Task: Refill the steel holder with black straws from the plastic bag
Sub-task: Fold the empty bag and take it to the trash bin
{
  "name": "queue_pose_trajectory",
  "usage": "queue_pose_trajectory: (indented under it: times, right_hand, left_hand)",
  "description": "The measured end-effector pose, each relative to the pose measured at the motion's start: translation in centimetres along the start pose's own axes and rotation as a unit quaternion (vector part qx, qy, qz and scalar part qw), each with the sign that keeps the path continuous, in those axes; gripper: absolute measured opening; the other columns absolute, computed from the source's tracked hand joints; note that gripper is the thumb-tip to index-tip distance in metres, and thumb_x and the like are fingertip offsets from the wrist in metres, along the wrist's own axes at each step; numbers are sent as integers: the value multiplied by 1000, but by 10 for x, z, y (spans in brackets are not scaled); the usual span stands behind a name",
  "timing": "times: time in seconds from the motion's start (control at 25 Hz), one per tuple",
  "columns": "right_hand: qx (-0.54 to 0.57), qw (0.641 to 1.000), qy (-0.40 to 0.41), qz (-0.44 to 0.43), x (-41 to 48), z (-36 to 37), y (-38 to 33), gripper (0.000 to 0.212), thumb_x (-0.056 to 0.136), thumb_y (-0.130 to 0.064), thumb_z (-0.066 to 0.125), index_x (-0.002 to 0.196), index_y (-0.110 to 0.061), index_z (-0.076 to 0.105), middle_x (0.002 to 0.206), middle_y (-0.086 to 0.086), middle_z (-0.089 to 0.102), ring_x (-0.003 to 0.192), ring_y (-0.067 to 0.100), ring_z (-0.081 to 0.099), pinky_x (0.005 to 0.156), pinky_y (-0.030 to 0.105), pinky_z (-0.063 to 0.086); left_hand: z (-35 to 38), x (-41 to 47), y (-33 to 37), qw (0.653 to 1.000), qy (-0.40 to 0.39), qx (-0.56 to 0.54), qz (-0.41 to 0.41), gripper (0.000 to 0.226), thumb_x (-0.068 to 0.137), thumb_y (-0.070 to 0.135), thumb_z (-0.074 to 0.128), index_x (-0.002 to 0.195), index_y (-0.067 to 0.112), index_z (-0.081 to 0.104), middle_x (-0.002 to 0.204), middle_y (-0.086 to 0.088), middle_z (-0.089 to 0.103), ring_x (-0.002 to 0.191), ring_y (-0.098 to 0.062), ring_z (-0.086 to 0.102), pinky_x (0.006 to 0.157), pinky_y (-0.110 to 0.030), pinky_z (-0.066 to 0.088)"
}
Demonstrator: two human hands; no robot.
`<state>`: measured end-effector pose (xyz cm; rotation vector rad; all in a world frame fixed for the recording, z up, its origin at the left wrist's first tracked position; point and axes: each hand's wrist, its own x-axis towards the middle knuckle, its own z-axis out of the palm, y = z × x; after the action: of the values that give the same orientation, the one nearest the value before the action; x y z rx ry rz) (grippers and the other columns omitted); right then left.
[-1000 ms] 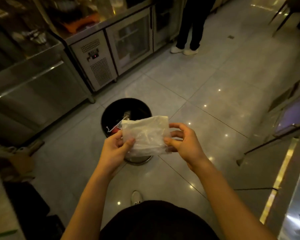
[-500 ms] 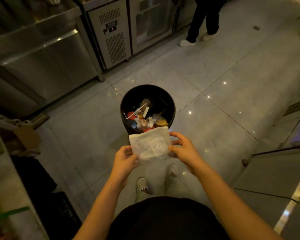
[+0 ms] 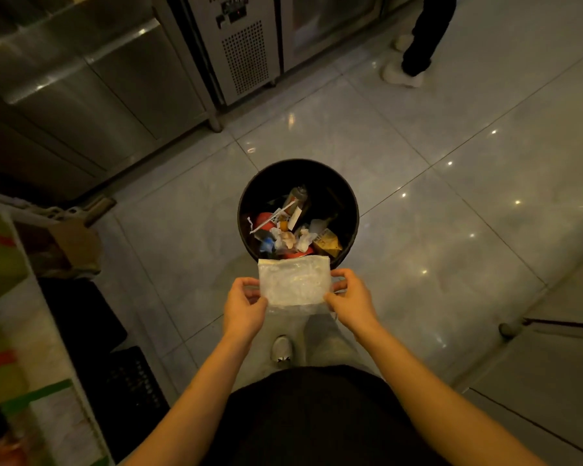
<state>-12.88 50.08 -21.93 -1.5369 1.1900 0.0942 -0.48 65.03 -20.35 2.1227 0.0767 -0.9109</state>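
Two hands, left hand (image 3: 244, 309), right hand (image 3: 352, 302), pinching one plastic bag (image 3: 293, 280), one bin (image 3: 349, 210)

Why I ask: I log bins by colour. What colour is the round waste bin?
The waste bin is black, seen best in the head view.

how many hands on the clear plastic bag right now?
2. The left hand pinches the left edge of the folded clear plastic bag; the right hand pinches its right edge, near the round black waste bin. No other hand shows.

No legible text anywhere.
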Motion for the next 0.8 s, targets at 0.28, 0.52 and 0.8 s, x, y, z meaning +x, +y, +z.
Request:
queue_pose_trajectory:
  times: [0.28,0.52,0.8]
  right_hand:
    - [-94,996,3,14,76,-16,10,28,89,-15,64,114,-21,55,91,-3,59,84,17,62,78,41,59]
    - [-166,986,-5,-11,136,-11,6,21,92,-18,59,110,-22,50,91,1,62,82,20,63,73,41,58]
    - [-258,965,-44,30,200,14,7,33,95,-25,52,123,-11,41,113,15,59,101,33,61,83,45,54]
  left_hand:
    - [60,46,37,995,8,98,11,21,90,2,56,104,14,44,87,1,56,78,-13,55,63,-18,40]
    - [81,103,37,990,-7,141,3,18,91,0,53,109,4,51,98,-7,55,83,-15,52,72,-26,41]
    - [107,183,16,963,-130,235,-24,36,92,13,56,127,6,54,132,-18,52,118,-32,53,94,-36,45]
